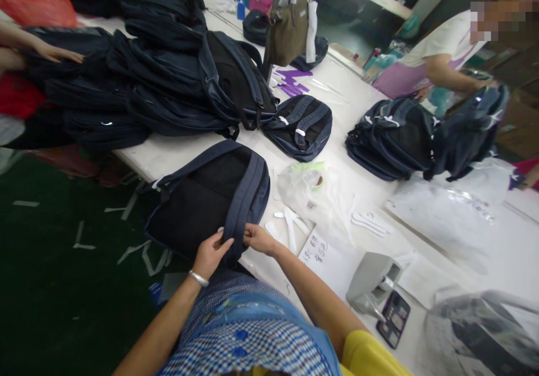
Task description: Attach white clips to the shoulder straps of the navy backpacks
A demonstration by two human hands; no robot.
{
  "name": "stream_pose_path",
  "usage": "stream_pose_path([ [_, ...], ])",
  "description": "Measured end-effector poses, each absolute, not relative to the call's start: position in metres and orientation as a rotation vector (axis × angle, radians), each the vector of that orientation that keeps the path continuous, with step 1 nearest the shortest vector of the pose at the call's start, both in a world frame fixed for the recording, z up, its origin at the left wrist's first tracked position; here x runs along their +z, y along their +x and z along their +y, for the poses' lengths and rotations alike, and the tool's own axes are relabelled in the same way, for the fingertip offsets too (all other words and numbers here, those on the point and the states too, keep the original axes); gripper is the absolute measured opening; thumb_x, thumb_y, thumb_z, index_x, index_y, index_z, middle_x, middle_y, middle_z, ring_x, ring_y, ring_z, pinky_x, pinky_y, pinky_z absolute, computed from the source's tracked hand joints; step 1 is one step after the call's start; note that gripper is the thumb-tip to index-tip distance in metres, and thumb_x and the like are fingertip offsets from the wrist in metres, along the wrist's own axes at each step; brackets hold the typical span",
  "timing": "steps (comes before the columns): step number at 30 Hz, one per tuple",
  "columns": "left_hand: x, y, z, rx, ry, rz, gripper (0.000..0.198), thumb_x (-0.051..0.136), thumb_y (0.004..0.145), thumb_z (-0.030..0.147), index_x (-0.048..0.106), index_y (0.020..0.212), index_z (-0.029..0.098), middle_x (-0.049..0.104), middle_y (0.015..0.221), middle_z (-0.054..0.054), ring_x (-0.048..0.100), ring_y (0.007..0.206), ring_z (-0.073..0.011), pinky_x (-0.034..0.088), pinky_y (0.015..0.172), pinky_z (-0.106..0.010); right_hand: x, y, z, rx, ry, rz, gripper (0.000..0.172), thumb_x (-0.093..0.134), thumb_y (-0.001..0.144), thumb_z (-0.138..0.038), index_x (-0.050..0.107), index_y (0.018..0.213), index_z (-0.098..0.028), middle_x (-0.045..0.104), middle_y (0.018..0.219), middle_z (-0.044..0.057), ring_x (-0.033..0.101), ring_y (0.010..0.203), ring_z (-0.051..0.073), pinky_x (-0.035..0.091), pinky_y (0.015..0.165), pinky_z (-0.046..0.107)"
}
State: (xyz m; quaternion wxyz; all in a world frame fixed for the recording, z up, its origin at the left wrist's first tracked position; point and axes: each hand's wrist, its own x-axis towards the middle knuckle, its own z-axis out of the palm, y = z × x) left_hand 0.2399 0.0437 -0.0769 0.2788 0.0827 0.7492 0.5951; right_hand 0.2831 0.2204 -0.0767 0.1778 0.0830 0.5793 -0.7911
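Note:
Right in front of me, a dark navy backpack (197,196) lies with its black back panel and shoulder straps facing up, at the table's near edge. My left hand (210,255) pinches the lower end of the near shoulder strap (241,207) from its left side. On the strap's other edge, my right hand (257,238) closes its fingertips, close to the left one. Both hands grip the same strap low down, near the edge of the bag. Whether a small piece sits between the fingertips is hidden.
Many navy backpacks (168,78) are heaped at the left, where another person's hand (59,51) rests. A smaller backpack (301,126) lies beyond mine. Clear plastic bags (295,188), handwritten paper (324,258), a grey metal device (373,280) and a phone (393,319) are at right. A co-worker (442,56) handles backpacks across the table.

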Motion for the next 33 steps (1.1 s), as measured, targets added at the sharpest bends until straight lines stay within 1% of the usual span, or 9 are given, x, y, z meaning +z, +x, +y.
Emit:
stream_pose_path([
  [4, -0.081, 0.245, 0.045, 1.595, 0.25, 2.197, 0.035, 0.067, 0.076, 0.04, 0.069, 0.105, 0.02, 0.052, 0.134, -0.01, 0.061, 0.109, -0.0266, 0.053, 0.093, -0.037, -0.078, 0.281, 0.22, -2.218, 0.274, 1.666, 0.043, 0.06, 0.07, -0.012, 0.056, 0.111, -0.023, 0.068, 0.089, -0.003, 0.062, 0.083, 0.014, 0.051, 0.076, 0.027],
  [7, -0.081, 0.249, 0.047, 1.644, 0.057, 2.271, 0.061, 0.072, 0.071, 0.036, 0.053, 0.127, 0.024, 0.043, 0.14, -0.012, 0.064, 0.104, -0.0249, 0.054, 0.091, -0.038, -0.08, 0.283, 0.217, -2.26, 0.274, 1.595, 0.052, 0.057, 0.07, -0.01, 0.05, 0.12, -0.024, 0.067, 0.089, -0.003, 0.063, 0.084, 0.014, 0.052, 0.075, 0.027],
  [10, -0.084, 0.252, 0.049, 1.708, -0.15, 2.079, 0.087, 0.076, 0.068, 0.03, 0.031, 0.141, 0.023, 0.059, 0.125, -0.014, 0.067, 0.097, -0.023, 0.053, 0.092, -0.04, -0.079, 0.284, 0.215, -2.248, 0.286, 1.589, 0.051, 0.056, 0.07, -0.009, 0.052, 0.119, -0.023, 0.067, 0.086, -0.003, 0.063, 0.08, 0.014, 0.052, 0.072, 0.026],
  [12, -0.088, 0.252, 0.049, 1.754, -0.222, 1.929, 0.081, 0.077, 0.067, 0.028, 0.037, 0.136, 0.018, 0.067, 0.111, -0.012, 0.068, 0.095, -0.023, 0.052, 0.092, -0.041, -0.077, 0.283, 0.216, -2.209, 0.282, 1.637, 0.048, 0.055, 0.068, -0.008, 0.056, 0.114, -0.022, 0.068, 0.084, -0.002, 0.063, 0.078, 0.014, 0.052, 0.071, 0.026],
  [17, -0.094, 0.252, 0.047, 1.767, -0.18, 1.92, 0.046, 0.076, 0.066, 0.036, 0.06, 0.103, 0.013, 0.072, 0.098, -0.011, 0.068, 0.093, -0.0243, 0.052, 0.091, -0.041, -0.078, 0.278, 0.222, -2.049, 0.195, 1.998, 0.039, 0.054, 0.066, -0.007, 0.066, 0.1, -0.022, 0.069, 0.08, -0.002, 0.064, 0.072, 0.016, 0.052, 0.066, 0.026],
  [22, -0.086, 0.252, 0.048, 1.681, -0.111, 1.97, 0.04, 0.076, 0.065, 0.04, 0.061, 0.092, 0.014, 0.072, 0.083, -0.005, 0.068, 0.081, -0.0219, 0.055, 0.077, -0.034, -0.091, 0.281, 0.226, -1.658, 0.295, 2.478, 0.038, 0.047, 0.062, -0.001, 0.07, 0.084, -0.021, 0.069, 0.074, -0.001, 0.06, 0.065, 0.015, 0.045, 0.058, 0.02],
  [26, -0.079, 0.249, 0.048, 1.603, -0.071, 2.077, 0.036, 0.075, 0.064, 0.04, 0.062, 0.086, 0.016, 0.07, 0.076, -0.002, 0.065, 0.072, -0.0188, 0.053, 0.068, -0.029, -0.101, 0.281, 0.224, -1.692, 0.36, 2.386, 0.021, 0.05, 0.065, -0.006, 0.067, 0.07, -0.018, 0.063, 0.061, -0.003, 0.057, 0.058, 0.012, 0.041, 0.052, 0.018],
  [29, -0.078, 0.247, 0.048, 1.567, -0.052, 2.122, 0.036, 0.076, 0.063, 0.04, 0.062, 0.086, 0.016, 0.07, 0.077, -0.002, 0.065, 0.072, -0.0186, 0.052, 0.069, -0.029, -0.104, 0.279, 0.225, -1.726, 0.351, 2.316, 0.011, 0.056, 0.068, -0.012, 0.066, 0.069, -0.016, 0.06, 0.056, -0.005, 0.054, 0.052, 0.011, 0.041, 0.05, 0.019],
  [33, -0.081, 0.246, 0.047, 1.56, -0.137, 2.141, 0.042, 0.076, 0.063, 0.04, 0.063, 0.094, 0.015, 0.071, 0.083, -0.004, 0.066, 0.076, -0.0198, 0.052, 0.071, -0.031, -0.094, 0.284, 0.23, -1.727, 0.34, 2.242, 0.011, 0.059, 0.072, -0.016, 0.066, 0.08, -0.018, 0.062, 0.057, -0.004, 0.055, 0.05, 0.011, 0.042, 0.051, 0.02],
])
